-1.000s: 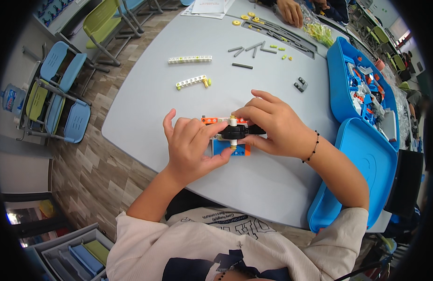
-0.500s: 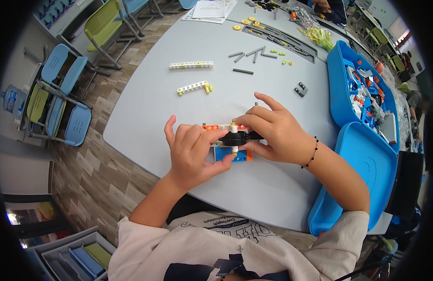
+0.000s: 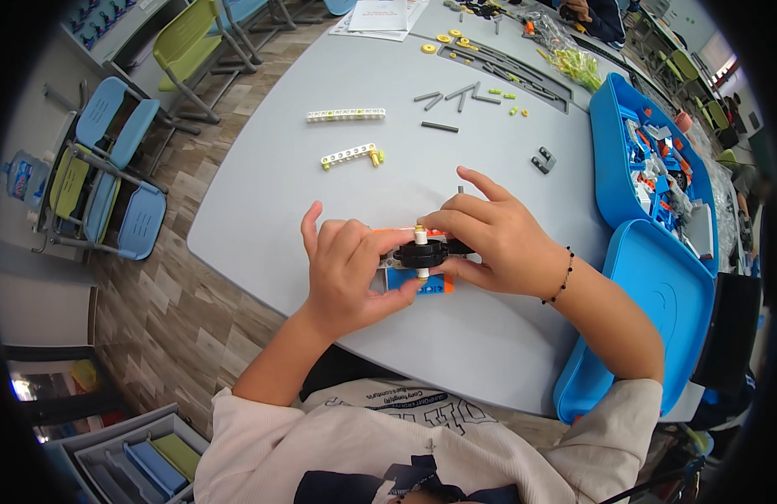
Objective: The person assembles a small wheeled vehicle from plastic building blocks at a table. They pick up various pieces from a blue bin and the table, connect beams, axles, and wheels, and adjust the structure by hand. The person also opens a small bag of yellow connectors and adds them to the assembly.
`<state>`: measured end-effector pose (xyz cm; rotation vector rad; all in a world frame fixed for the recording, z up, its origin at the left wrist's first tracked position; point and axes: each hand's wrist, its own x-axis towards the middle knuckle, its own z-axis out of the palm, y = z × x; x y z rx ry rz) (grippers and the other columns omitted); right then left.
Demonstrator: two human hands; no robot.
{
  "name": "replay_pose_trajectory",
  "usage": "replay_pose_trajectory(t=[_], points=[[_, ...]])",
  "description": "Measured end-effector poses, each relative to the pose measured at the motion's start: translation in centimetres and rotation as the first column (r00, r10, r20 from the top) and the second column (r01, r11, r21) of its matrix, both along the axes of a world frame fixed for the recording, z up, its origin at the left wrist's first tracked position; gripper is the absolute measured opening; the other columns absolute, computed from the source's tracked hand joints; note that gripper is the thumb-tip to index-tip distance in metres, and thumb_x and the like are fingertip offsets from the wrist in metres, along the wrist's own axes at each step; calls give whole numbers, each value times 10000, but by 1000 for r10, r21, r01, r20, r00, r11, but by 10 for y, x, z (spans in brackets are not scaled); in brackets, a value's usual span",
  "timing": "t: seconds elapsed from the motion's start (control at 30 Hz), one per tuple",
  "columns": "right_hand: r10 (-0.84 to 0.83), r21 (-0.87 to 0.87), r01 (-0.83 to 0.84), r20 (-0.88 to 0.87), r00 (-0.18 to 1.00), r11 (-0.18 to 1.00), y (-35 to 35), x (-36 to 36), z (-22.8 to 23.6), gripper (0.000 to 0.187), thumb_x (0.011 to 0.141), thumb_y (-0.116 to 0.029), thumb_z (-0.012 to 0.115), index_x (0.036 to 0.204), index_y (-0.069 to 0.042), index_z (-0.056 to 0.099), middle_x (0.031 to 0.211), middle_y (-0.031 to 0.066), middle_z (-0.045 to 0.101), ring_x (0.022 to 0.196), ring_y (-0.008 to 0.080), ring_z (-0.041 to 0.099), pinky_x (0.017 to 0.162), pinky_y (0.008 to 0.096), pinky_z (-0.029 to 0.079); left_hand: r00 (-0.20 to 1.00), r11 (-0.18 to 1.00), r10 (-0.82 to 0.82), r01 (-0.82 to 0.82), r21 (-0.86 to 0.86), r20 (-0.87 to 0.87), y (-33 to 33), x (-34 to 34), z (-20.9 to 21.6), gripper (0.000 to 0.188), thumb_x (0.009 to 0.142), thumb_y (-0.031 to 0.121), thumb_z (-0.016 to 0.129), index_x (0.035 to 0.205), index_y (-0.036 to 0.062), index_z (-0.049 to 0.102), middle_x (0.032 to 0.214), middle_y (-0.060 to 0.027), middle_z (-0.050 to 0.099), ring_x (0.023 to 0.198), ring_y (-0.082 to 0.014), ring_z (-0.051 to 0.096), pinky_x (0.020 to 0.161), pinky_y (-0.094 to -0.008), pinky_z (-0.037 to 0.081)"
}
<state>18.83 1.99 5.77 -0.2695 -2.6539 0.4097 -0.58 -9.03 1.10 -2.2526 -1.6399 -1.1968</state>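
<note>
A building-brick model sits between my hands near the table's front edge. It has a round black piece (image 3: 420, 254) with a white pin (image 3: 421, 238) through it, tan at the top end. Below shows a blue and orange block (image 3: 419, 281); an orange strip is partly covered by fingers. My left hand (image 3: 342, 273) is closed on the model's left side, index finger and thumb at the pin's two ends. My right hand (image 3: 502, 244) pinches the model's right side with thumb and fingers. Much of the model's far part is hidden by both hands.
Beyond my hands lie a white studless beam (image 3: 346, 115), a white beam with yellow pins (image 3: 348, 154), several grey axles (image 3: 439, 127) and a dark grey connector (image 3: 543, 160). On the right stand a blue parts bin (image 3: 611, 160) and its lid (image 3: 649, 311). Another person's hand is far off.
The black piece and pin have tilted slightly, and my left index finger now covers more of the orange strip. Both hands keep their grip; the view has shifted a little.
</note>
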Motion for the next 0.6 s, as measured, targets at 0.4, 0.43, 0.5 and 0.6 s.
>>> replay_pose_trajectory(t=[0.4,0.43,0.5,0.6], points=[[-58,-264,51,-19,998,963,10,10,6,420,682,-283,759,1019,-69,629,881,57,620,856,216,601,946,417,392,990,982,-139,134,-130,-28,13,-7,19,651,544,364,833,1122,155,620,847,1,454,823,-208,446,1008,-552,211],[-64,-288,53,-27,998,956,13,11,6,409,681,-279,754,1010,-66,636,874,59,624,854,215,601,923,408,398,990,977,-137,132,-166,-17,14,-7,21,643,544,354,833,1115,151,619,846,-2,458,825,-211,452,1004,-548,224],[-44,-290,20,-77,996,957,16,12,6,361,691,-214,752,997,-59,641,879,61,620,824,217,584,812,340,418,989,965,-147,147,-218,17,17,-7,26,627,545,334,834,1101,142,617,843,-8,467,829,-217,463,996,-540,250],[-112,-351,100,-15,994,931,17,13,4,329,716,-167,732,1007,-47,637,878,68,623,842,208,587,822,335,432,949,925,-314,302,-228,-14,31,-12,36,603,551,319,832,1077,129,606,821,-23,473,839,-229,477,989,-476,296]])
